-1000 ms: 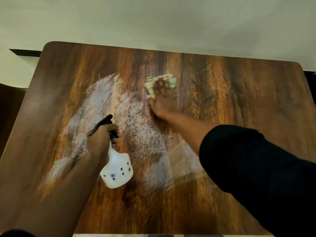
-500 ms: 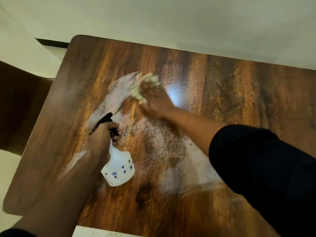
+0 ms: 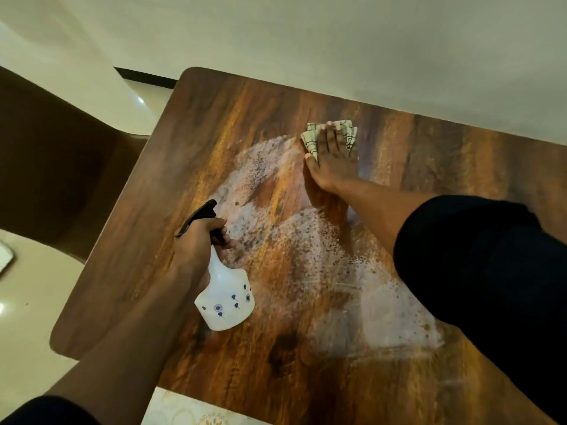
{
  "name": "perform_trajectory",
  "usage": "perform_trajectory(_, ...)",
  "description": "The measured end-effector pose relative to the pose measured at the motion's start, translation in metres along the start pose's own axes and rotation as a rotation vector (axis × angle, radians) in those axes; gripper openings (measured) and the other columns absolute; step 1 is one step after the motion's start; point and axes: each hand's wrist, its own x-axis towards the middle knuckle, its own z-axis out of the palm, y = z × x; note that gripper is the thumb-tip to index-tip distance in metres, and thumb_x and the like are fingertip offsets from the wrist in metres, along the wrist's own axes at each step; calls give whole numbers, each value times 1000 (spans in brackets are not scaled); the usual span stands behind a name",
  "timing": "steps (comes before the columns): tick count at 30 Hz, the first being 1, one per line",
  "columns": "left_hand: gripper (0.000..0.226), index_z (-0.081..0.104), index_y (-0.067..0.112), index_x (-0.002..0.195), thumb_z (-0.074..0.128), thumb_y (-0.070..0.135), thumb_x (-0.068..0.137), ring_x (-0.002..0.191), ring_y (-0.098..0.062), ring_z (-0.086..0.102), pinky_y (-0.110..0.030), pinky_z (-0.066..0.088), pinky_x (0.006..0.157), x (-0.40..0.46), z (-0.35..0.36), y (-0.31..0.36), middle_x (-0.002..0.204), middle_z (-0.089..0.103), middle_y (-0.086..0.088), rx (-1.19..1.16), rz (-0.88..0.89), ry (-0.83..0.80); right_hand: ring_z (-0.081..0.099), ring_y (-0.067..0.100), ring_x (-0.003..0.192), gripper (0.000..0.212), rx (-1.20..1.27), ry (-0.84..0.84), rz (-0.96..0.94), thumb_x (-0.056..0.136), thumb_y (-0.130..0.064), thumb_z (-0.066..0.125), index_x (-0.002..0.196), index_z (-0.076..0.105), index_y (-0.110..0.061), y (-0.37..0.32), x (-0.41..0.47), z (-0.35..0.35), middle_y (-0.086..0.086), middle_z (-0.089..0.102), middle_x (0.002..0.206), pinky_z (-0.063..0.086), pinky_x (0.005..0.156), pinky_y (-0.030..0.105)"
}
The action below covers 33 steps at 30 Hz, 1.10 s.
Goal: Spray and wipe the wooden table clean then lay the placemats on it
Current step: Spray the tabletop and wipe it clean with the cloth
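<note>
The wooden table [image 3: 445, 167] fills the view, with a whitish film of spray droplets [image 3: 310, 240] across its middle. My right hand [image 3: 333, 162] lies flat, pressing a folded checked cloth [image 3: 346, 133] onto the table near the far edge of the wet patch. My left hand [image 3: 196, 243] grips the neck of a white spray bottle [image 3: 225, 302] with small blue marks and a black trigger head, held tilted just above the table's left side. A pale patterned sheet [image 3: 184, 409], perhaps a placemat, peeks out at the near edge.
A dark wooden chair [image 3: 61, 167] stands to the left of the table. A pale wall runs behind the far table edge, and glossy light floor [image 3: 27, 289] shows at the left.
My right hand has slid the cloth to the right and slightly farther away across the wet patch. The camera has turned, showing more chair and floor at the left. The bottle stays in my left hand.
</note>
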Motion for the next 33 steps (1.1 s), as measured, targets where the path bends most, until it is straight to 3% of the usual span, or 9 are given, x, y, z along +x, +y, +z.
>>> perform_trajectory(4,34,67,24,129,62,7,100,62,-22,58,-40,51,64,1,-16,1,72,54,-6,9,-5,32,-19,22,160,74,29,-21,-91,110,-53,21,167,-10,-18,-37,11,7,2,-20,174,-8,127,54)
perform_trajectory(6,20,71,16,112,63,7,96,56,-21,54,-31,49,52,-1,-25,0,69,52,-8,35,-20,99,-19,22,160,73,60,-40,-102,110,-54,20,167,-10,-19,-51,17,6,1,-20,174,-8,127,54)
perform_trajectory(9,36,70,-3,126,66,12,94,60,-24,57,-27,45,44,-2,-44,-4,69,54,-10,51,-67,149,-19,22,160,73,81,-69,-92,110,-54,20,167,-11,-18,-72,23,6,1,-21,173,-7,127,53)
perform_trajectory(13,12,67,4,103,65,14,97,68,-24,62,-33,45,52,-9,-58,-10,78,61,-14,56,-116,129,-18,24,160,74,-27,-62,-243,109,-56,18,166,-10,-19,-102,5,22,3,-20,173,-6,127,56)
perform_trajectory(20,18,63,8,82,64,19,96,67,-21,67,-28,39,51,-17,-67,-15,72,62,-6,54,-157,114,-20,22,159,76,-199,-146,-666,108,-58,16,166,-13,-18,-182,-66,76,2,-19,174,-6,127,58)
perform_trajectory(24,18,65,7,81,66,18,95,66,-23,68,-28,42,51,-18,-64,-11,71,63,-8,41,-161,108,-18,18,160,73,-247,-172,-768,110,-57,16,166,-12,-21,-174,-57,71,-1,-19,174,-8,128,52)
perform_trajectory(27,17,66,6,83,66,17,96,68,-24,67,-28,39,47,-19,-62,-7,69,63,-8,27,-169,102,-20,22,159,73,-202,-185,-660,108,-60,12,165,-14,-22,-142,-33,50,1,-21,173,-5,128,57)
perform_trajectory(30,15,65,5,85,65,16,96,66,-24,66,-32,39,55,-20,-61,-8,71,61,-9,16,-157,76,-18,24,159,74,-104,-106,-436,107,-62,12,165,-14,-24,-97,-10,29,1,-19,173,-6,128,58)
perform_trajectory(33,14,65,6,85,65,15,96,69,-24,66,-28,38,49,-18,-62,-14,73,60,-9,27,-150,60,-17,25,160,74,4,-67,-174,108,-60,15,166,-13,-22,-49,15,4,2,-20,173,-5,128,56)
